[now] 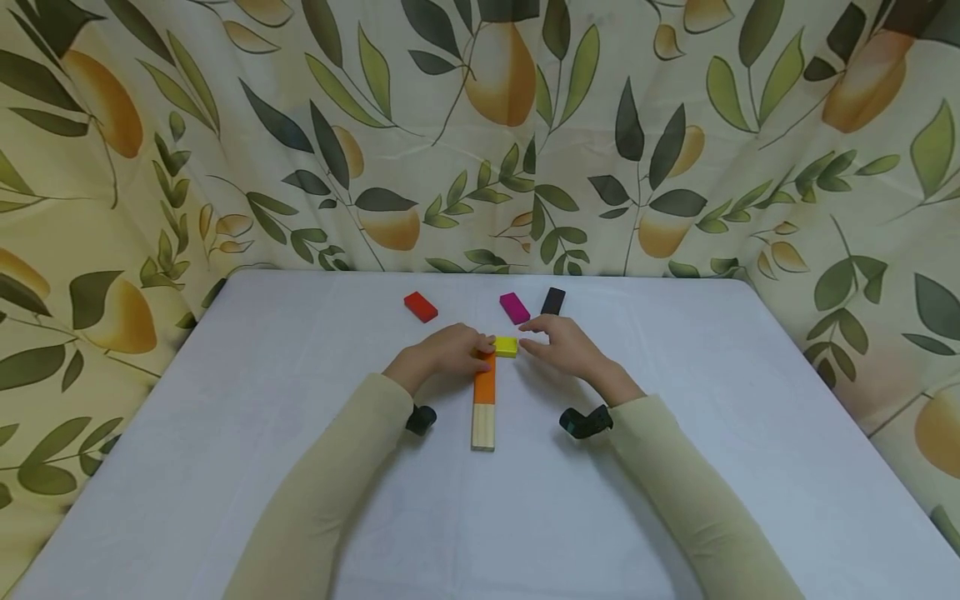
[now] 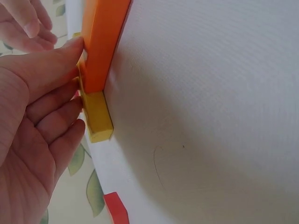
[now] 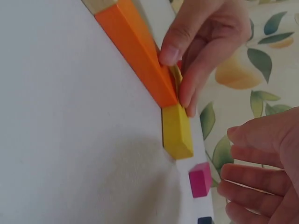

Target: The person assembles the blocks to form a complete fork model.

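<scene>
On the white table, an orange block lies end to end with a bare-wood block, making a straight bar. Yellow block shows crosswise at the far end of the orange one and sticks out on both sides of it; whether this is one piece or two I cannot tell. My left hand pinches at this joint, thumb at the orange end and fingertips against the far side of the yellow. My right hand hovers just right of the yellow block, fingers apart and holding nothing.
Behind the hands lie a red block, a magenta block and a black block. Patterned cloth hangs beyond the table's back edge. Dark cameras sit at both wrists.
</scene>
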`<state>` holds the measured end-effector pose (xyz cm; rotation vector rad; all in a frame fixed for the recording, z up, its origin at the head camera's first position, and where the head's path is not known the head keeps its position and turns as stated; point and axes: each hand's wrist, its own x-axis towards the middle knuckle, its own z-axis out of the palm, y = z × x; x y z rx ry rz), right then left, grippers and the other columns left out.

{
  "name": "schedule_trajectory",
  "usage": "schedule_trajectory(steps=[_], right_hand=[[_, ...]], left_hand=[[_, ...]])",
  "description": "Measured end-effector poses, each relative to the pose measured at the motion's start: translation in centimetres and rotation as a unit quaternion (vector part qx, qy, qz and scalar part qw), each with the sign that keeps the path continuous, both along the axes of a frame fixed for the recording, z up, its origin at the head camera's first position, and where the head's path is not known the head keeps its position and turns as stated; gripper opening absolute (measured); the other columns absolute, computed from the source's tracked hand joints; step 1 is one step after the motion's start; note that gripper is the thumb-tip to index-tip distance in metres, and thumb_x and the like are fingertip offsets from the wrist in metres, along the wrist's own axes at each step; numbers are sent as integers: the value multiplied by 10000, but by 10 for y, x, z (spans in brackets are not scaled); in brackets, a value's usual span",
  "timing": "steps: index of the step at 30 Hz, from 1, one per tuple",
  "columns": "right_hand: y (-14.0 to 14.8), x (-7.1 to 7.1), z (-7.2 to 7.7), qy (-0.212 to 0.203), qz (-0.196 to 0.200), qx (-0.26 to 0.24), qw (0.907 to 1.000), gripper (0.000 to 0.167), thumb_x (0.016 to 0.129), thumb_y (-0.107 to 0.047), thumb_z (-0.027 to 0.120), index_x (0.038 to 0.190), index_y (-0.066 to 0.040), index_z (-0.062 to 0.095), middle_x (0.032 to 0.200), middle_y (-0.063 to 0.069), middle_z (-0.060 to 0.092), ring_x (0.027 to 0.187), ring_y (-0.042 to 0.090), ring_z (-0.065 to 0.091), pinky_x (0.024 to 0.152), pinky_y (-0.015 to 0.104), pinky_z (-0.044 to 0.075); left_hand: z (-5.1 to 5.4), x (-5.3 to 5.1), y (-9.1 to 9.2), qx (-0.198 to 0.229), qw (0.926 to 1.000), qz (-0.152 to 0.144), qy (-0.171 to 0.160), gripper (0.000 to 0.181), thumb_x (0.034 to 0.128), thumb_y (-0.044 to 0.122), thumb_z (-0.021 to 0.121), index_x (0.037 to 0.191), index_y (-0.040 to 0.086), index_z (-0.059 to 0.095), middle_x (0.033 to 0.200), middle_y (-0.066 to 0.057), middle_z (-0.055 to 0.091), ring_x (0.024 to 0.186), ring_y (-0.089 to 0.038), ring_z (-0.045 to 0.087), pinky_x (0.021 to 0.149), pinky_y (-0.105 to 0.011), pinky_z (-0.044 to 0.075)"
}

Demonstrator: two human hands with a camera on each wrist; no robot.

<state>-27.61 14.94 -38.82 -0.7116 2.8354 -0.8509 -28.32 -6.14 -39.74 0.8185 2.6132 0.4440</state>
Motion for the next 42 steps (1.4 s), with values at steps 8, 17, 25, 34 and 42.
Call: schedule_trajectory(steps=[8, 17, 25, 34, 42], right_hand=[[4, -17, 2, -76, -144, 242, 9996, 327, 885, -166, 609, 1173, -11, 612, 1164, 162, 593, 1089, 323, 509, 924, 467, 409], [10, -35, 4, 29, -343, 353, 9988, 347, 882, -130, 605, 1196, 17, 587, 1170, 184, 582, 1090, 326, 502, 942, 464, 393], [23, -44, -3, -70, -616, 346, 9975, 355, 888, -132, 590, 1208, 22, 577, 1188, 190, 560, 1124, 333, 464, 979, 492, 342], [31, -58, -6, -145, -862, 413, 9953, 341, 880, -83, 572, 1196, 44, 574, 1242, 245, 508, 1188, 373, 413, 1008, 495, 298], [35, -72, -8, -294, -901, 699, 9930, 375, 884, -80, 577, 1227, 67, 535, 1278, 253, 475, 1229, 381, 372, 1024, 486, 276]], left_hand=[[1, 2, 1, -163, 9998, 66, -41, 420, 900, 278, 598, 1297, 155, 536, 1292, -13, 533, 1034, -148, 484, 904, -257, 405], [-1, 2, 1, -148, 9998, 100, -12, 413, 895, 269, 608, 1287, 156, 546, 1274, -13, 545, 1015, -140, 485, 890, -245, 408], [0, 3, 2, -140, 9999, 52, 5, 419, 894, 260, 610, 1292, 151, 536, 1311, -9, 517, 1045, -146, 492, 889, -233, 409], [-1, 2, 1, -170, 9998, 57, 42, 422, 892, 271, 611, 1293, 162, 536, 1269, -18, 546, 971, -135, 488, 834, -213, 418], [0, 1, 0, -76, 9999, 112, -53, 435, 890, 276, 613, 1302, 165, 531, 1186, -13, 577, 917, -120, 479, 767, -197, 423]])
